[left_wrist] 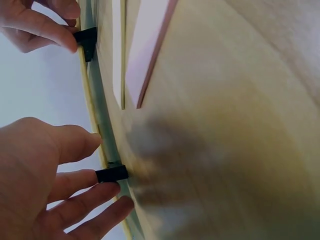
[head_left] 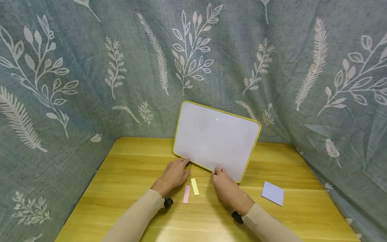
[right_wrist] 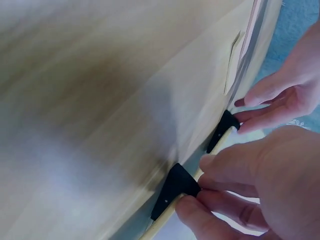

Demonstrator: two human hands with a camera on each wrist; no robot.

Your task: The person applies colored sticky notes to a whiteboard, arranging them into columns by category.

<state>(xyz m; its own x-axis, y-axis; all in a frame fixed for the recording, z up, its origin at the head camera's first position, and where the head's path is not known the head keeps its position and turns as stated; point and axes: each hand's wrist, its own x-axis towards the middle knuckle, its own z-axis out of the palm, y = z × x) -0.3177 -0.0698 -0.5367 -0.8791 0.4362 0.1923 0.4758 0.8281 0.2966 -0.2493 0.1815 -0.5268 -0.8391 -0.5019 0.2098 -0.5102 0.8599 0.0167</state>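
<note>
A whiteboard with a yellow frame stands tilted, its right lower corner dipping toward the table. My left hand is at the left part of its lower edge. In the left wrist view its fairly straight fingers touch a black foot on that edge, the thumb apart from it. Farther right, my right hand pinches a second black foot at the board's edge with curled fingers. A pink strip and a yellow strip lie between the hands.
A pale lavender square pad lies on the wooden table, to the right of my right hand. Grey-green cloth printed with white leaves hangs behind the table and along both sides.
</note>
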